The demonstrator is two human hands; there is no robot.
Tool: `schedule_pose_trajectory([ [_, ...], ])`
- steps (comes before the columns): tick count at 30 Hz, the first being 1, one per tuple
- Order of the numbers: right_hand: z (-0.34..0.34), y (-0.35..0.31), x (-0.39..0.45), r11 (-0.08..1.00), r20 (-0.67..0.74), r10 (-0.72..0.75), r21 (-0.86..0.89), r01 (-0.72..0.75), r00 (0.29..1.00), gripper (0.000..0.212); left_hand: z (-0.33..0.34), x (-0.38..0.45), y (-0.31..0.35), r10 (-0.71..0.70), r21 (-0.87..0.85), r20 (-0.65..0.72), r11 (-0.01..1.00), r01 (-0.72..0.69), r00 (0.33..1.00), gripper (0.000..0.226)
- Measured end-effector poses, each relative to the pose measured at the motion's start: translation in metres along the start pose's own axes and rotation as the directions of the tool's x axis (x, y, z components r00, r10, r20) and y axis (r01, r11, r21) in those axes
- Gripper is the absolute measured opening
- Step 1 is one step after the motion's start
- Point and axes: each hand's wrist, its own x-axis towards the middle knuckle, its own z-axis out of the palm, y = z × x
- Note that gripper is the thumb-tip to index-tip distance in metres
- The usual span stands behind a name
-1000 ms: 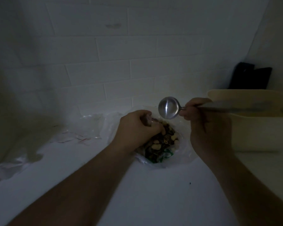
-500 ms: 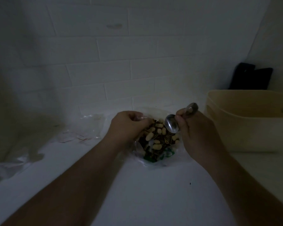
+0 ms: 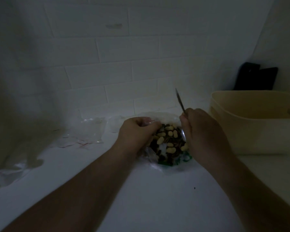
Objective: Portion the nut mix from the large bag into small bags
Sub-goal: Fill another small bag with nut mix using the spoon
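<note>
the right hand (image 3: 206, 136) has its grip closed around a metal spoon (image 3: 180, 102), fingers curled round the lower handle. the handle sticks up and away from the grip, leaning a little left toward the tiled wall (image 3: 115, 77). the spoon's bowl is below the grip, mostly hidden by the hand, with only a sliver of metal showing at the edge of the nut mix (image 3: 168, 138).

the left hand (image 3: 137, 133) has its grip closed on the near left edge of the large bag (image 3: 159, 117), fingers curled and pinching the clear plastic at its mouth. the large bag lies on the white table (image 3: 157, 198) between the two grips, mouth open, with pale peanuts and darker pieces showing inside. green print on the bag shows just below the right grip, toward the viewer.

to the left of the left grip, well apart from it, lie several small bags (image 3: 89, 131), clear and flat on the table, with thin red lines along their edges. more crumpled clear plastic (image 3: 10, 173) lies farther left, near the frame's edge.

to the right of the right grip stands a cream plastic tub (image 3: 251, 131), near the hand but not touching it. behind the tub, against the wall, leans a black flat object (image 3: 256, 77); the dim light hides what it is.
</note>
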Motion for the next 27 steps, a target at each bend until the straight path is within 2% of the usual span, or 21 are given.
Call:
schedule_pose_trajectory([
  [6,0.010,-0.011,-0.005,0.994,0.023,-0.018,0.107,0.015,1.000,0.026,0.007,-0.005,0.002,-0.008,-0.092,0.021,0.996,0.009,1.000,0.019],
  [9,0.009,-0.002,0.000,0.996,0.013,0.024,0.091,-0.025,1.000,0.025,0.006,-0.005,0.004,-0.024,-0.136,0.010,0.990,0.025,1.000,0.024],
  [13,0.006,0.004,0.000,0.999,-0.012,0.008,0.035,-0.008,1.000,0.025,0.005,-0.003,0.003,-0.011,-0.103,-0.001,0.995,0.011,1.000,0.029],
  [18,0.012,-0.012,-0.006,0.988,0.042,0.016,0.151,-0.023,0.999,0.029,0.008,-0.003,0.002,0.000,-0.095,0.015,0.995,0.001,1.000,0.022],
  [21,0.014,-0.011,-0.007,0.942,0.056,0.170,0.282,-0.179,0.984,0.033,0.008,-0.001,0.001,-0.008,-0.137,0.037,0.990,0.013,0.999,0.025],
  [24,0.016,-0.003,-0.004,0.810,0.111,0.380,0.438,-0.389,0.918,0.031,0.008,-0.003,0.001,-0.018,-0.215,0.063,0.976,0.031,0.998,0.019],
  [27,0.019,0.002,-0.003,0.696,0.130,0.482,0.544,-0.469,0.866,0.027,0.009,-0.006,0.002,-0.045,-0.284,0.140,0.955,0.084,0.989,0.020],
])
